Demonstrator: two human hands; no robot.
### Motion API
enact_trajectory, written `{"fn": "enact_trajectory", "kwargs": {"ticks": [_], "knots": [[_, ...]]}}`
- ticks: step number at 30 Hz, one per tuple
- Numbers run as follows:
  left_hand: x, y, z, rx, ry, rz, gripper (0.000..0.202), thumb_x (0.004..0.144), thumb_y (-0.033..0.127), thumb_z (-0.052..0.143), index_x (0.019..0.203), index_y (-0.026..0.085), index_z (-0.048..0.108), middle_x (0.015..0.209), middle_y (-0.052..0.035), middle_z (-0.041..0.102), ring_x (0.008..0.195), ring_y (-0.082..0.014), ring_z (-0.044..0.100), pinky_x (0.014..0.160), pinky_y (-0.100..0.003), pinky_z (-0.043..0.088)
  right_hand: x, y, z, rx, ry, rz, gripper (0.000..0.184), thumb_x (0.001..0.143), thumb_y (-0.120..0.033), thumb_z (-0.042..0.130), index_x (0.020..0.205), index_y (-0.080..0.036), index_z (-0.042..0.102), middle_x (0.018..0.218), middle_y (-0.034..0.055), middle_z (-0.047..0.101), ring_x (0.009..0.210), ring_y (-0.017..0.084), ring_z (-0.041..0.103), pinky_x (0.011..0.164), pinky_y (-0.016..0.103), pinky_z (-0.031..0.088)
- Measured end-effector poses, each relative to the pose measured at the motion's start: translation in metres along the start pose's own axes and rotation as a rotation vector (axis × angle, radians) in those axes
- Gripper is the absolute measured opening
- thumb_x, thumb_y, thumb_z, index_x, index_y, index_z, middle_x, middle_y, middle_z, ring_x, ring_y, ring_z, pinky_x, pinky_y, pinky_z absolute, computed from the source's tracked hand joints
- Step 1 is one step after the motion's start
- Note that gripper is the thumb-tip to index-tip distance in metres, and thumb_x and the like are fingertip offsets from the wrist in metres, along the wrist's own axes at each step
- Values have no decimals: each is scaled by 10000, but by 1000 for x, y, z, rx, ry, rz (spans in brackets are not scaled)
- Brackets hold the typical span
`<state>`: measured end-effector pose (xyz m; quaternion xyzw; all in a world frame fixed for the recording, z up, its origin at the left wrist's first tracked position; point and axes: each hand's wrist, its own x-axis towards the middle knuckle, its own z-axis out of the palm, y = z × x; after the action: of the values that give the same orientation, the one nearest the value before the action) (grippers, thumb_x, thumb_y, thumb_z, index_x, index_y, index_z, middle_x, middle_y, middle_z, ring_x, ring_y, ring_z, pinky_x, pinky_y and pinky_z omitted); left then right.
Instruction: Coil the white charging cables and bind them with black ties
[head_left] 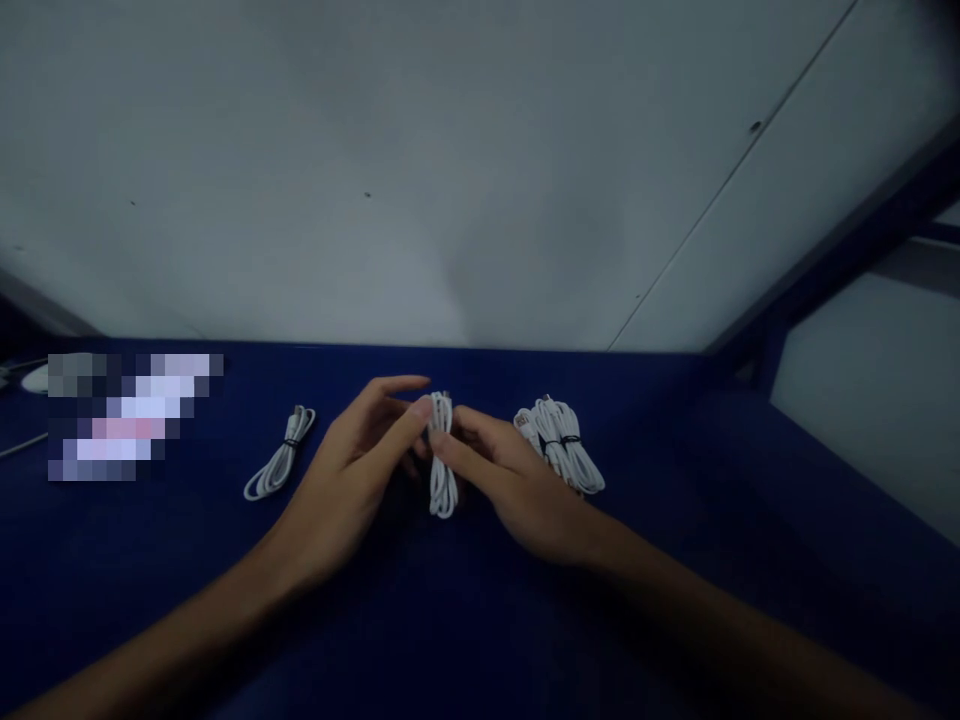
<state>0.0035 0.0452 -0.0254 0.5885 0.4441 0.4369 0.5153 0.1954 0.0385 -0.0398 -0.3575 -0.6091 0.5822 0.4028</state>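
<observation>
A white cable (444, 490), folded into a long bundle, stands nearly upright between my two hands. My left hand (367, 450) pinches its upper part from the left, thumb on the near side and index finger stretched beyond. From the right, my right hand (510, 470) grips the same bundle, its thumb lying across the middle. Any tie around this bundle is hidden by the thumbs. Left of my left hand lies another white cable (279, 458) with a black tie. Just beyond my right hand rest several tied white cables (574, 450), partly covered by that hand.
The blue table (375, 620) runs up to a pale wall panel (337, 250). At the left are a blurred-out bright object (142, 420) and a white rounded item (37, 378) with a thin cord. A dark blue frame (810, 285) borders the right side.
</observation>
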Motion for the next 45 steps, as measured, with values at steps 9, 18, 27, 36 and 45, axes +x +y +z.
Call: {"fn": "enact_trajectory", "kwargs": {"ticks": [9, 18, 27, 36, 45], "knots": [[5, 5, -4, -9, 29, 82, 274, 952, 415, 887, 1159, 243, 836, 892, -21, 810, 802, -181, 763, 708, -272, 605, 1, -4, 3, 57, -67, 120, 300, 1113, -457, 675, 1046, -179, 765, 949, 31, 701, 865, 182, 659, 833, 356, 558], [8, 6, -4, -100, -12, 93, 144, 988, 323, 857, 1064, 218, 794, 796, -8, 805, 725, -158, 757, 731, -281, 620, 1, 3, 5, 92, -12, 91, 398, 1157, -472, 585, 921, -173, 698, 835, 12, 687, 754, 157, 697, 752, 318, 577], [10, -4, -7, -145, -52, 0, 144, 983, 349, 859, 1064, 241, 809, 859, -14, 816, 766, -162, 754, 747, -286, 599, 1, 6, 4, 129, 20, 122, 497, 1125, -562, 620, 839, -166, 712, 700, 4, 676, 603, 127, 654, 636, 266, 538], [14, 2, -9, -78, 71, 75, 369, 1003, 406, 835, 1356, 313, 784, 1055, -24, 822, 931, -187, 765, 910, -332, 613, 12, 8, -5, 403, -111, 201, 334, 1143, -440, 573, 981, -168, 679, 781, -26, 575, 609, 112, 596, 641, 271, 530], [17, -5, -11, 39, -65, 69, 299, 943, 329, 887, 1156, 238, 698, 860, 5, 775, 790, -185, 761, 748, -284, 597, -3, 0, 7, 180, 0, 221, 232, 1136, -337, 465, 1021, -221, 629, 691, -85, 352, 544, 121, 322, 539, 262, 413]]}}
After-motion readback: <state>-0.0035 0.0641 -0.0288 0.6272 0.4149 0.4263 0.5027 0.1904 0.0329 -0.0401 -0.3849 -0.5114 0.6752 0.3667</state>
